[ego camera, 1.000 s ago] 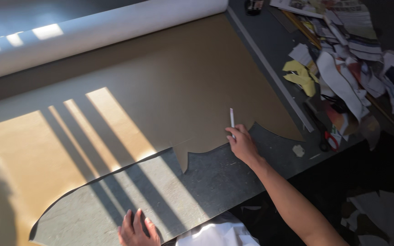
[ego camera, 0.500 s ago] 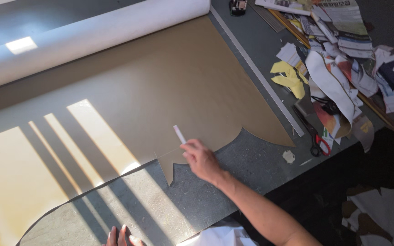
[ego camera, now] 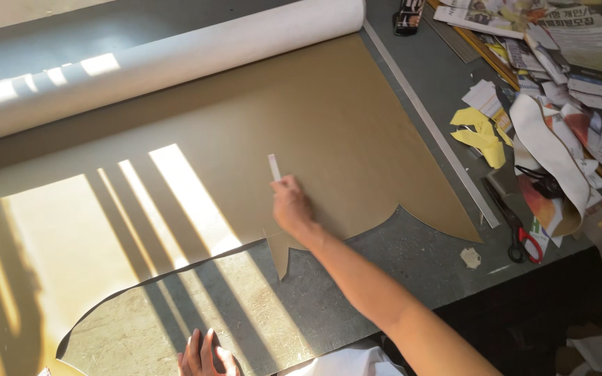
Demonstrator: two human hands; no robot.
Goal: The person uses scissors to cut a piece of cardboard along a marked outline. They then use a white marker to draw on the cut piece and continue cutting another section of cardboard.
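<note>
Right hand (ego camera: pixel 292 207) pinches a short white chalk stick (ego camera: pixel 274 167), tip up, over the brown sheet (ego camera: pixel 329 118), just above its cut notched edge. Left hand (ego camera: pixel 205 355), fingers spread flat and holding nothing, presses the counter (ego camera: pixel 357 257) below the sheet, likely bracing. White roll (ego camera: pixel 161 63) at sheet's far edge; metal ruler (ego camera: pixel 430 129), scissors (ego camera: pixel 520 233), paper scraps (ego camera: pixel 552 83) right of it. Striped sunlight crosses.

Hands in view: two, right hand (ego camera: pixel 292 209) and left hand (ego camera: pixel 205 355).
White marking sticks: one (ego camera: pixel 274 167), in the right hand.
Brown sheets: one (ego camera: pixel 245 153).
White rolls: one (ego camera: pixel 161 59).
Long rulers: one (ego camera: pixel 430 129).
Red-handled scissors: one (ego camera: pixel 520 233).
Yellow paper scraps: two (ego camera: pixel 479 132).
Loose paper offcuts: too many to count.
</note>
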